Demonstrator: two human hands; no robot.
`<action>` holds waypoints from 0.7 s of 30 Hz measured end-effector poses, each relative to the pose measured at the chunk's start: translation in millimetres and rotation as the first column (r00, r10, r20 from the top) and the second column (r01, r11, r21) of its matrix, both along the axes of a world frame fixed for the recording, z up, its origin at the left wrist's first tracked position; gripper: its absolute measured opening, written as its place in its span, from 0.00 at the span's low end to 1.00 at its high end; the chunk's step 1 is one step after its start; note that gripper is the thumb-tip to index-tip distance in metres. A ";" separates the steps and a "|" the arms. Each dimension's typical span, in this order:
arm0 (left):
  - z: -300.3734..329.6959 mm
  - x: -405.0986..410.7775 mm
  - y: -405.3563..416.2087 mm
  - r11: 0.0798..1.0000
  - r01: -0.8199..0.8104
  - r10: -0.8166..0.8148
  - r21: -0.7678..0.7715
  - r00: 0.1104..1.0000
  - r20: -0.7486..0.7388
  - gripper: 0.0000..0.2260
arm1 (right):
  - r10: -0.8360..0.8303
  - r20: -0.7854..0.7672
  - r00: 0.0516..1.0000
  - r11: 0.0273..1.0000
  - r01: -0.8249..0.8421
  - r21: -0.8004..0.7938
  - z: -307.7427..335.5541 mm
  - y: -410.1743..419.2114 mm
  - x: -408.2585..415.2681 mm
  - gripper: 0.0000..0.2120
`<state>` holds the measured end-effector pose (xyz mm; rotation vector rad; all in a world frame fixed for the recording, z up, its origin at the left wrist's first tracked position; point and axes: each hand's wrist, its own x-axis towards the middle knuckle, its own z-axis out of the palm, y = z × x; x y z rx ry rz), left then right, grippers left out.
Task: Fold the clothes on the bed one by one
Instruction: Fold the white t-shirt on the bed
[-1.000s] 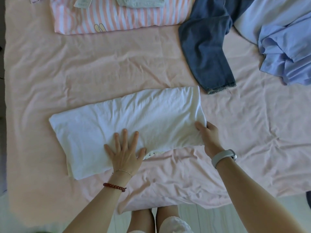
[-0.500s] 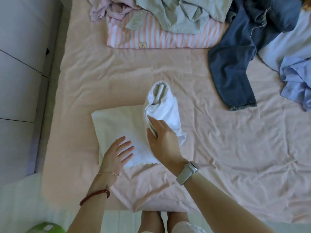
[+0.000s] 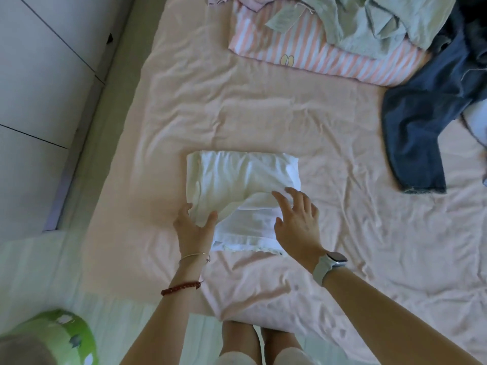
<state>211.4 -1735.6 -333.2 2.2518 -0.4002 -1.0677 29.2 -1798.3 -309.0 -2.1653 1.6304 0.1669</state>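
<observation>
While both hands (image 3: 193, 227) (image 3: 296, 222) rest open-fingered on the folded white garment (image 3: 242, 177), jeans (image 3: 421, 133) lie well apart.

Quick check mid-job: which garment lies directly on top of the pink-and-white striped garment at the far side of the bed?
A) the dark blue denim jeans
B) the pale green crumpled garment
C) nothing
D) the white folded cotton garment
B: the pale green crumpled garment is heaped over the pink-and-white striped garment; the white folded cotton garment lies apart, near the person's hands.

Soft even daylight, faint shadows in the sheet (image 3: 263, 114) creases, slight motion blur, wide-angle bending at edges
</observation>
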 end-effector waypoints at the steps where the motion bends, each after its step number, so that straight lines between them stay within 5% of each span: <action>1: 0.3 -2.3 1.5 0.997 0.073 -0.073 0.006 0.989 0.128 0.24 | -0.027 -0.033 0.999 0.999 0.029 0.040 -4.8 -2.9 -9.2 0.29; 4: 3.9 -9.9 9.0 0.865 0.500 -0.454 0.041 0.744 0.490 0.24 | -0.038 -0.059 0.998 0.996 0.043 0.078 -15.0 -10.2 -21.1 0.25; 6: 5.0 -7.0 11.2 0.760 0.648 -0.565 0.050 0.621 0.543 0.19 | -0.055 -0.036 0.998 0.996 0.058 0.074 -18.6 -13.1 -20.0 0.18; 9: 6.4 9.0 15.3 0.726 0.682 -0.541 -0.088 0.646 0.539 0.07 | -0.161 0.156 0.974 0.985 0.148 0.092 -15.0 -10.9 -15.6 0.09; 14: 17.1 32.6 35.5 0.759 0.627 -0.459 -0.175 0.707 0.538 0.09 | -0.091 0.470 0.878 0.995 0.100 0.007 5.6 16.9 -17.0 0.07; 19: 12.3 50.3 67.8 0.733 0.678 -0.467 -0.054 0.559 0.685 0.10 | 0.107 0.396 0.912 0.994 -0.112 -0.010 2.9 55.5 -19.8 0.17; 21: 6.4 51.3 76.6 0.733 0.679 -0.543 0.035 0.553 0.632 0.16 | 0.163 0.337 0.927 0.984 -0.179 0.018 -2.9 61.9 -21.4 0.19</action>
